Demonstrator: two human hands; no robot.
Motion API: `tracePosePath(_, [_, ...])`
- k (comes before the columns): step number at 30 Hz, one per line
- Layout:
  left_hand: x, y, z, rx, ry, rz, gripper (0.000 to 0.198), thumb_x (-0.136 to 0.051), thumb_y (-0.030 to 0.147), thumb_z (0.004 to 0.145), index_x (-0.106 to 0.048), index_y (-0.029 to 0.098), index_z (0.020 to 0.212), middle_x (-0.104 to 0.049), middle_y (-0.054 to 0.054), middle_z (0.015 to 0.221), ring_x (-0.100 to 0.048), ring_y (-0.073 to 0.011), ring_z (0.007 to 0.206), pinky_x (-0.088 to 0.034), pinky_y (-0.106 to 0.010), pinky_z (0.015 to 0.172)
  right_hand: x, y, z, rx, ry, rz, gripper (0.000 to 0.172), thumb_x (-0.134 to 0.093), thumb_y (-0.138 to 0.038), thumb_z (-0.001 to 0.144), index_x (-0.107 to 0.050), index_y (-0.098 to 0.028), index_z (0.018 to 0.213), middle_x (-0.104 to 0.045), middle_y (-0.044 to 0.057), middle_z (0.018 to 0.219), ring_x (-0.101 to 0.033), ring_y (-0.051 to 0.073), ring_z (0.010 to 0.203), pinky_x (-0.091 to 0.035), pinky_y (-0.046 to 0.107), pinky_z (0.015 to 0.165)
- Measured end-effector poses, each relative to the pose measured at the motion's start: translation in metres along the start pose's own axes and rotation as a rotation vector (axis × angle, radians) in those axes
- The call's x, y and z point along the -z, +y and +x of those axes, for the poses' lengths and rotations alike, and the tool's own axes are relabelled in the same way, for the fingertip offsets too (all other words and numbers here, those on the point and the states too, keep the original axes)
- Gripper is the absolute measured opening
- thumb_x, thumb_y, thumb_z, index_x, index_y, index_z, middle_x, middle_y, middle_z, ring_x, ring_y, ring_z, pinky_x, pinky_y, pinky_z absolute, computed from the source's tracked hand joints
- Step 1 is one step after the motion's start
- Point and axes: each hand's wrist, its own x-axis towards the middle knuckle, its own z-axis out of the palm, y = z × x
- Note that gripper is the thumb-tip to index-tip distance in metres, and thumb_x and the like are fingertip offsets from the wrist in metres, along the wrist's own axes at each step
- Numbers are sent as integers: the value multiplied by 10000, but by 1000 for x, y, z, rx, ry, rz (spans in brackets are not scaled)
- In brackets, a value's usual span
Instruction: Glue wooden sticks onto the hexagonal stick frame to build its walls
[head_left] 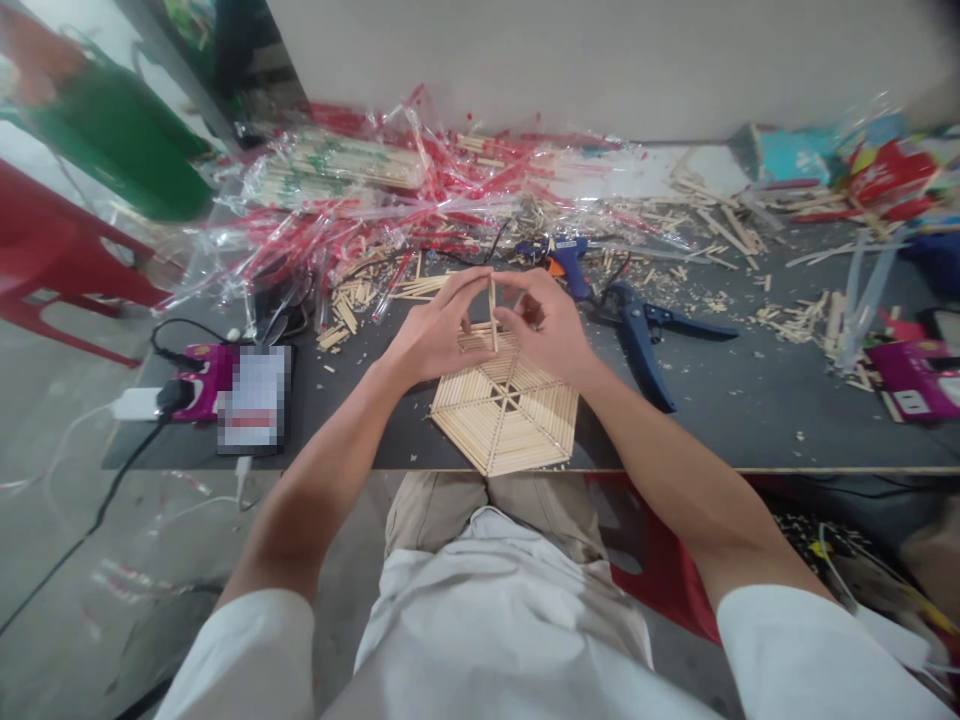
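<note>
A hexagonal panel of wooden sticks (517,425), laid in six wedges like a web, lies near the table's front edge. Over its far side my two hands meet around a short wooden stick (493,315), which stands roughly upright. My left hand (439,325) has its fingertips at the stick's top and its thumb low beside it. With bent fingers, my right hand (544,325) pinches the stick from the other side. Parts of the panel's far edge are hidden under both hands.
Beyond my hands is a blue glue gun (570,265); blue-handled cutters (649,345) lie to the right. A phone (255,400) and a purple power strip (202,380) sit at left. Plastic-wrapped chopsticks (337,165) and stick scraps (352,300) cover the back.
</note>
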Motion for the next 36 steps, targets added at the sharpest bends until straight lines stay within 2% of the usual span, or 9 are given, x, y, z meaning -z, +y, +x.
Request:
tracePosePath(5, [0, 0, 0, -8, -9, 17, 897, -724, 560, 860, -365, 235, 1616, -411, -186, 1668, -698, -155, 805, -621, -355, 742, -1, -1, 0, -39, 15, 24, 406, -671, -589, 968, -689, -337, 1286, -644, 38, 1033, -546, 146, 671, -526, 347, 622])
tracePosePath(12, [-2, -2, 0, -87, 2, 10, 980, -663, 687, 881, -242, 297, 1675, -332, -176, 1721, -697, -280, 1102, -623, -362, 723, -3, -4, 0, -157, 15, 177, 504, -698, -680, 918, -666, -324, 1273, -628, 17, 969, -489, 114, 603, -478, 315, 551])
tracePosePath(18, [-1, -1, -2, -140, -20, -58, 967, -575, 712, 938, -86, 368, 1697, -201, -172, 1780, -730, -258, 1038, -637, -397, 736, 2, -6, 2, -172, -15, 219, 556, -717, -720, 879, -661, -328, 1268, -630, 20, 962, -562, 149, 695, -570, 347, 641])
tracePosePath(21, [-2, -2, -3, -145, -27, -67, 1001, -573, 730, 932, -45, 372, 1703, -169, -181, 1787, -730, -292, 1089, -645, -426, 761, 3, -7, 4, -179, -38, 232, 573, -738, -710, 868, -653, -319, 1277, -653, 30, 1018, -601, 157, 750, -595, 352, 680])
tracePosePath(25, [-3, -5, -2, -153, -20, -52, 1015, -566, 754, 928, -45, 361, 1705, -174, -203, 1783, -733, -308, 1102, -649, -426, 747, 4, -5, 5, -166, -33, 273, 572, -788, -670, 844, -650, -303, 1261, -666, 37, 1083, -652, 182, 918, -597, 329, 730])
tracePosePath(30, [2, 3, -2, -137, -21, -12, 992, -541, 761, 937, -49, 368, 1703, -185, -195, 1784, -730, -317, 1128, -645, -426, 754, 5, -1, 5, -155, -66, 281, 567, -777, -646, 871, -634, -296, 1293, -661, 18, 990, -651, 163, 890, -570, 297, 710])
tracePosePath(36, [7, 8, -2, -87, -39, -21, 1006, -556, 782, 920, -71, 384, 1705, -182, -167, 1790, -690, -345, 1239, -652, -446, 807, 5, -4, 6, -210, -71, 320, 669, -762, -743, 822, -631, -292, 1298, -662, 21, 971, -656, 169, 893, -588, 301, 727])
